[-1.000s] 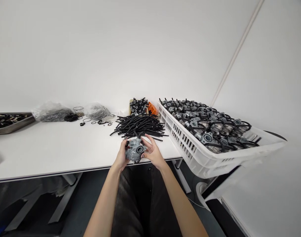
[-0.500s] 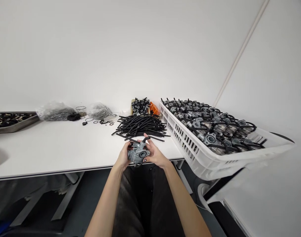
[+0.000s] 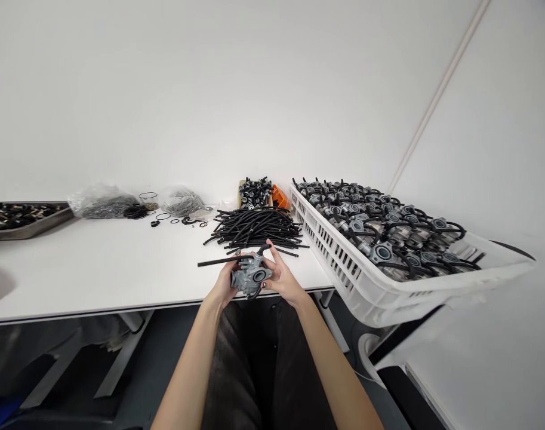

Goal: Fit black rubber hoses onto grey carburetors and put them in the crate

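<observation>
A grey metal carburetor (image 3: 251,277) is held between my two hands above the table's front edge. My left hand (image 3: 224,282) is wrapped round its left side, the fingers partly hidden behind it. My right hand (image 3: 281,278) grips the right side, thumb near the round flange opening and index finger raised by the black cap on top. A thin black hose (image 3: 219,261) sticks out leftward over my left hand; where its right end meets the carburetor is hard to make out. Just beyond lies a pile of black rubber hoses (image 3: 256,229).
On the right stands a white plastic crate (image 3: 344,263) full of carburetors. Behind the hoses are a bin of small black-and-grey parts (image 3: 254,192) and an orange bin (image 3: 279,197). Plastic bags (image 3: 104,202), rings and a metal tray (image 3: 34,229) lie to the left.
The thin black hose by my left hand has swung from pointing up and left to nearly level, reaching farther left. Both hands stay around the carburetor.
</observation>
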`<state>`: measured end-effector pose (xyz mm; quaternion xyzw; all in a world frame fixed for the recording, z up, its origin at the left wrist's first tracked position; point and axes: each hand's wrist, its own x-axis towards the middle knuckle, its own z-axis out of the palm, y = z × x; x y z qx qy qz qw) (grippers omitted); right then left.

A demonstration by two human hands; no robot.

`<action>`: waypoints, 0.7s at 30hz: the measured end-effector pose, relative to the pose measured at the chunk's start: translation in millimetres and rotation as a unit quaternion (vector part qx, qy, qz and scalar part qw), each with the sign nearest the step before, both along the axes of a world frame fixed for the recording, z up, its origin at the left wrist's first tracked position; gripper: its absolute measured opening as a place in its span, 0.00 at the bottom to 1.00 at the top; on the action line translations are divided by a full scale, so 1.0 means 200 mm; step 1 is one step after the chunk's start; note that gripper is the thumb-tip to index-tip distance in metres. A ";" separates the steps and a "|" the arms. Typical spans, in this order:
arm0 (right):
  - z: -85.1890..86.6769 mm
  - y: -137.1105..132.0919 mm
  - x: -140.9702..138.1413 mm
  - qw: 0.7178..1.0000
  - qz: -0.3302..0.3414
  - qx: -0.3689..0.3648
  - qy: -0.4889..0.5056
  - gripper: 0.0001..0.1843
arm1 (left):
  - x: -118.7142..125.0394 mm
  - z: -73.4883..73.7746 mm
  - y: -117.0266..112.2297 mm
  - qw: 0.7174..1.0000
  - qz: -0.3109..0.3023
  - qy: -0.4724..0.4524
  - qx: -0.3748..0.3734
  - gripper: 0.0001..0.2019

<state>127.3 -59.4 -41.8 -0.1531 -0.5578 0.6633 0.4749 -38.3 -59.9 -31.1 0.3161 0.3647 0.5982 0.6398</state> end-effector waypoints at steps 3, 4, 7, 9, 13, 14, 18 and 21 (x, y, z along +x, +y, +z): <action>-0.02 0.02 -0.01 0.998 -0.055 -0.002 -0.006 0.63 | -0.01 0.00 0.00 1.000 -0.011 -0.019 0.021 0.15; -0.03 0.03 -0.01 0.997 -0.079 -0.002 -0.007 0.63 | -0.02 0.00 0.00 0.999 -0.024 -0.022 0.029 0.16; -0.05 0.06 -0.02 0.991 -0.134 -0.005 -0.006 0.60 | -0.03 0.02 -0.01 0.996 -0.076 -0.023 0.043 0.21; -0.05 0.07 -0.02 0.989 -0.144 -0.012 -0.009 0.55 | -0.03 0.04 -0.03 0.994 -0.102 -0.019 0.044 0.25; -0.05 0.07 -0.02 0.989 -0.143 -0.027 -0.022 0.48 | -0.04 0.07 -0.05 0.991 -0.126 -0.009 0.041 0.26; -0.05 0.07 -0.02 0.989 -0.143 -0.030 -0.023 0.47 | -0.04 0.08 -0.05 0.991 -0.127 -0.006 0.040 0.27; -0.04 0.06 -0.03 0.989 -0.140 -0.034 -0.023 0.44 | -0.02 0.09 -0.06 0.993 -0.111 0.002 0.041 0.27; -0.03 0.05 -0.03 0.989 -0.140 -0.034 -0.024 0.42 | -0.01 0.08 -0.05 0.995 -0.091 0.006 0.047 0.27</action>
